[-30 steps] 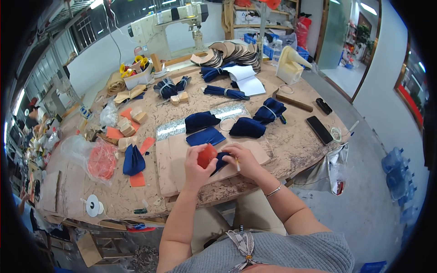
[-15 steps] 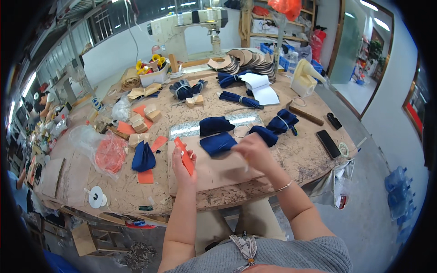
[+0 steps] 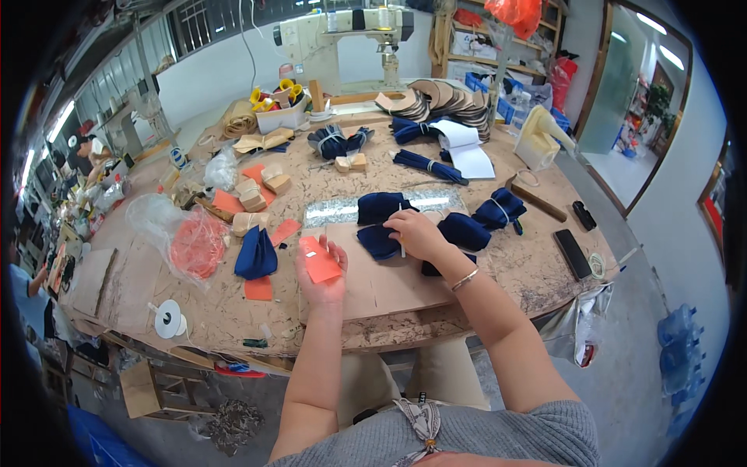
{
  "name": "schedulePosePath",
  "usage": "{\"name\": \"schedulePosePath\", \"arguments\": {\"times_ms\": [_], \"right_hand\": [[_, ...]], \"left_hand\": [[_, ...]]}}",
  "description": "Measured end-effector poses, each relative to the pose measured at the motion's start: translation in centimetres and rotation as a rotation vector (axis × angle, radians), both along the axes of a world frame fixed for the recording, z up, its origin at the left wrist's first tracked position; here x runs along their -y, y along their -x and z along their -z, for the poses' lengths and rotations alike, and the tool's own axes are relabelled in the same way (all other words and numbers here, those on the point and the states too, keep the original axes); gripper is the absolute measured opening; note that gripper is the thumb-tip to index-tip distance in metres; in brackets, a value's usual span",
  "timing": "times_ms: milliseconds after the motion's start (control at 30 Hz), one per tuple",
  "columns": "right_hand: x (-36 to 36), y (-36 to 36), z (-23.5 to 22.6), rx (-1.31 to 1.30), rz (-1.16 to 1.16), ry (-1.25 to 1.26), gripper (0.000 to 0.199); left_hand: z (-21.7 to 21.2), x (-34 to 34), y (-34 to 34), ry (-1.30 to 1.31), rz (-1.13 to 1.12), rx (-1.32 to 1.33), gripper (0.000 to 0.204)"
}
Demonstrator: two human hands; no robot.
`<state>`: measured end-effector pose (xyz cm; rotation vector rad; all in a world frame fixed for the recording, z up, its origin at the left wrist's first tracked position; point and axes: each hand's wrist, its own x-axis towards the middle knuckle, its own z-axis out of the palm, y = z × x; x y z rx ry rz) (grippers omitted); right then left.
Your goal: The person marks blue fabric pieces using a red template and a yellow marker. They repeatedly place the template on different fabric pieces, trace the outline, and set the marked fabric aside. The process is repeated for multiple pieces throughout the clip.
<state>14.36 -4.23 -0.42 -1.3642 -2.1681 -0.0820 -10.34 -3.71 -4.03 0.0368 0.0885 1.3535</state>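
In my left hand [image 3: 320, 289] is a flat orange-red piece [image 3: 322, 266] with a small white patch near its top. The fingers curl up beside the piece and the thumb lies along its left edge. My right hand [image 3: 417, 233] pinches a thin white stick [image 3: 402, 243], which stands nearly upright over a folded dark-blue piece [image 3: 376, 243]. Just behind lies another dark-blue piece [image 3: 381, 207]. To the right of that hand is a third blue bundle [image 3: 464, 232]. A pale board [image 3: 366, 292] lies under both hands.
A tied blue bundle [image 3: 499, 208], a hammer [image 3: 537, 198] and a black phone [image 3: 573, 254] lie at the right. Leftward are a folded blue piece [image 3: 255, 253], a plastic bag with orange pieces [image 3: 196, 245] and a white spool [image 3: 169, 321]. A sewing machine [image 3: 342, 47] stands behind.
My right hand has moved left and away from me, over the blue pieces, with the white stick now plain. The orange-red piece has turned from a steep slant to face upward. The view has shifted slightly.
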Motion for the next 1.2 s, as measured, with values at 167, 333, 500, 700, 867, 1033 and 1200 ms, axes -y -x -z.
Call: {"name": "schedulePosePath", "arguments": {"times_ms": [167,333,500,700,867,1033,1200], "right_hand": [[-2.2,0.7,0.4,0.065,0.013,0.156,0.032],[-0.1,1.5,0.1,0.016,0.039,0.125,0.031],[5.6,1.3,-1.9,-0.218,0.087,0.007,0.033],[12.4,-3.2,-0.6,-0.049,0.16,0.06,0.041],[13.0,-3.4,-0.2,0.148,0.156,0.042,0.029],[11.5,-4.7,-3.2,0.019,0.218,-0.457,0.026],[7.6,-6.1,-1.4,-0.116,0.179,-0.265,0.017]], "left_hand": [[-1.8,0.9,-0.4,-0.002,-0.036,-0.215,0.039],[-3.6,2.1,-0.9,0.008,-0.015,-0.298,0.04],[-1.9,1.4,-0.3,0.015,0.033,-0.266,0.039],[-2.5,2.4,-1.4,0.023,0.098,-0.29,0.034],[-2.0,2.1,-1.4,-0.032,0.113,-0.316,0.033],[-2.1,1.9,-1.2,-0.026,0.013,-0.252,0.037],[-1.2,1.1,-1.4,-0.048,-0.048,-0.16,0.04]]}}
